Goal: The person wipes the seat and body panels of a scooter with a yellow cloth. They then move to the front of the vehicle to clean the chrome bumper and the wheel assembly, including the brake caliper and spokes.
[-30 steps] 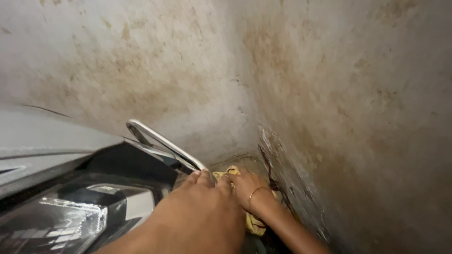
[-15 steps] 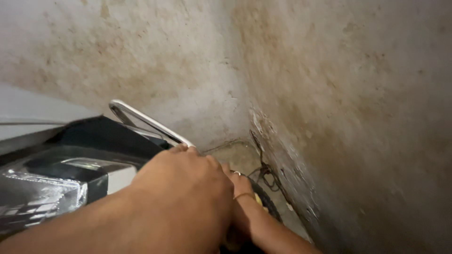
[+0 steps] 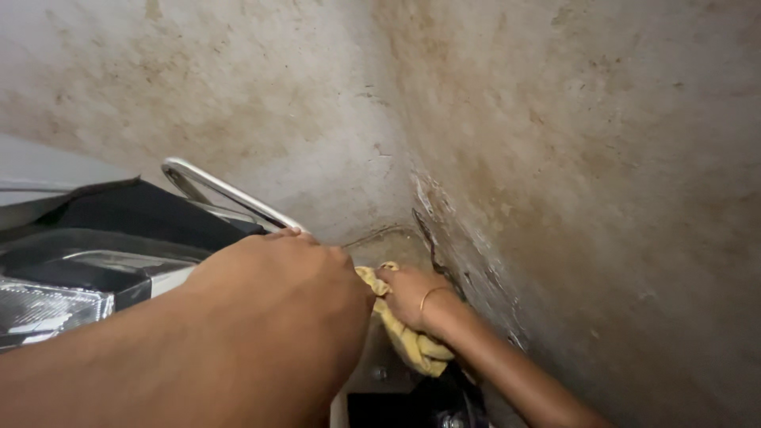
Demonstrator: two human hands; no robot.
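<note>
Two stained plaster walls meet in a tight corner, and a vehicle's rear body fills the lower left. Largest risk: the space between the vehicle and the right-hand wall is narrow, so a hard push of the right forearm could scrape wrist or knuckles against the rough, flaking plaster at the wall's base. Next: the left hand lies knuckles-up, fingers curled downward, over the end of the chromed grab rail; whether it grips the rail or only rests on it cannot be told. If weight is carried there and the polished metal is slick, the hand may slide and the body tip forward toward the corner. Smaller: the yellow cloth hangs crumpled below the right hand, which closes on its upper part with fingers bent, low in the gap between vehicle and wall. The loose tail hangs near dark parts below, and could snag there. Smallest: a thin bangle on the right wrist could catch on the dark crack or cable that runs down the wall's foot.

Surface and room: the plaster is grey-white, blotched brown, and peeling along the corner seam. A strip of bare floor shows at the corner. The black seat and a clear tail-lamp lens lie at left. Light is dim and warm.
</note>
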